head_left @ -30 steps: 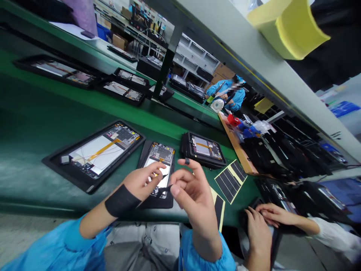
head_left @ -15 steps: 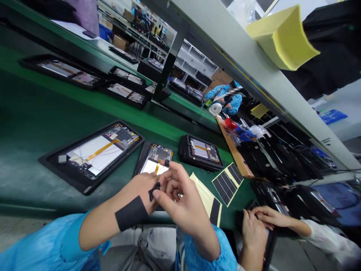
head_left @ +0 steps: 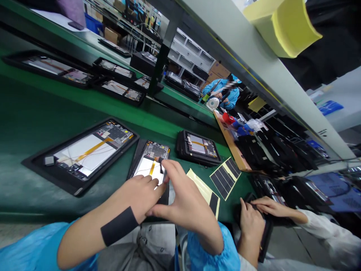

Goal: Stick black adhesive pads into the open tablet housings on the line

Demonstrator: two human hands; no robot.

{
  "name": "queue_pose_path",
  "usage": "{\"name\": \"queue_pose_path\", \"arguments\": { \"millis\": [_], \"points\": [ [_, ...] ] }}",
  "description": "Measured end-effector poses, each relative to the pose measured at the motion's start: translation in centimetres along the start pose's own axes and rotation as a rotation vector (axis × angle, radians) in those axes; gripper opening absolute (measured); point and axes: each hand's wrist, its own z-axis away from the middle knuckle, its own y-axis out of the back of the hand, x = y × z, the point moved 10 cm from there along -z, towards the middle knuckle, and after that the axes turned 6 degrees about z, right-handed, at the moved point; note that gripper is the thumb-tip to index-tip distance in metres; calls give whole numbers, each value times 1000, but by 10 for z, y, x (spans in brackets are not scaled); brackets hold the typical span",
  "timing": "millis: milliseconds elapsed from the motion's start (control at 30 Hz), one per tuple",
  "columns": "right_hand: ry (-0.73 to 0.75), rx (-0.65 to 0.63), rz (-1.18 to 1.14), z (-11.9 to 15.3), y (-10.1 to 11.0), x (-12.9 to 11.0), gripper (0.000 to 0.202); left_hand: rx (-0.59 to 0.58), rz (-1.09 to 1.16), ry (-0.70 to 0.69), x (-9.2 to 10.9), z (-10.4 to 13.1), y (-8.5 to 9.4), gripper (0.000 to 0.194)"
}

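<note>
An opened tablet (head_left: 146,168) with a white battery and an orange ribbon cable lies in front of me, its near end behind my hands. My left hand (head_left: 139,197) is closed over that end with fingers bent; whatever they hold is hidden. A black tape patch (head_left: 119,226) is stuck across my left wrist. My right hand (head_left: 187,195) arches over the tablet, thumb apart beside the left hand. At its index fingertip is a small strip of black tape (head_left: 161,160), above the tablet's battery area; its exact grip is partly hidden.
A larger opened tablet (head_left: 84,154) lies left, and stacked tablets (head_left: 199,148) stand behind. Yellow backing sheets with black strips (head_left: 225,177) lie right. A co-worker's hands (head_left: 254,222) work at the far right. A slanted shelf beam (head_left: 239,64) crosses above.
My right hand has moved away from my left wrist, its thumb lower and wider. The crumpled black piece at its thumb is out of sight. The view has shifted slightly.
</note>
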Motion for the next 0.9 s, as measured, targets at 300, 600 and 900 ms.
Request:
{"name": "queue_pose_path", "arguments": {
  "millis": [300,600,900],
  "points": [
    [-35,264,-684,10,15,31,41,285,408,-19,-17,22,25,34],
    [-124,411,-943,11,5,44,35,602,1118,190,-48,35,49,35],
    [-124,680,-914,30,-14,52,42,911,1651,282,-50,39,26,83]
  ]
}}
